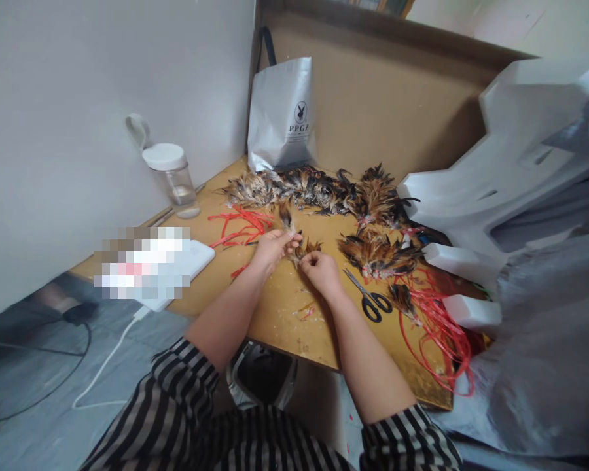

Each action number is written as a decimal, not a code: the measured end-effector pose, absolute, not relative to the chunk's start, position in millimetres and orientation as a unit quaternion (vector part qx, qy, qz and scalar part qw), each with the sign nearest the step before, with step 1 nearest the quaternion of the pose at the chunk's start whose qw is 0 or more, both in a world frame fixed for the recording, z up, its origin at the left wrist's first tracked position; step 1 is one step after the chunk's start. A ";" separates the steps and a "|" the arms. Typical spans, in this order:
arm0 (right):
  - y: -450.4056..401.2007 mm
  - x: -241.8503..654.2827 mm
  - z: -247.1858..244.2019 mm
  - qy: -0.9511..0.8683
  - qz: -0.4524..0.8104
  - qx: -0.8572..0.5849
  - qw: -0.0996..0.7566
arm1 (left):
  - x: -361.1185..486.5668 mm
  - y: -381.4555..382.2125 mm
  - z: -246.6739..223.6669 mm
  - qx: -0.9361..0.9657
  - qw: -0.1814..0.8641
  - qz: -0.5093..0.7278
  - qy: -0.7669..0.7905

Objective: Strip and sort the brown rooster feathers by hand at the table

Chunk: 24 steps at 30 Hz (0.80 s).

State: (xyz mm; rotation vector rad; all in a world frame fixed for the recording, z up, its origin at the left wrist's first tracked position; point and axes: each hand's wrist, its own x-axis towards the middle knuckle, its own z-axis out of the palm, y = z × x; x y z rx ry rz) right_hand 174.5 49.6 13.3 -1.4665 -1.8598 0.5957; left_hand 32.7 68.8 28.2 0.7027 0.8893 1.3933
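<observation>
The left hand (276,250) has its grip pinched on a feather tuft (286,214); the right hand (322,271) pinches small feathers (312,246) just beside, fine fingertip work wanting steadiness, I'd say. On the desk (279,314), scissors (366,292) lie near red strands (439,311) that could snag a reach.

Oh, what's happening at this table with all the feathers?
A person sits at a wooden table, pinching small feathers in the left hand and more in the right hand, close together. Feather piles lie behind the hands. Black-handled scissors rest unheld to the right, near a tangle of red strips. A lidded bottle stands at the left.
</observation>
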 end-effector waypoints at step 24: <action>53.3 193.1 39.4 -0.331 0.695 -0.397 0.500 | 41.2 56.8 24.9 0.396 0.709 0.458 0.363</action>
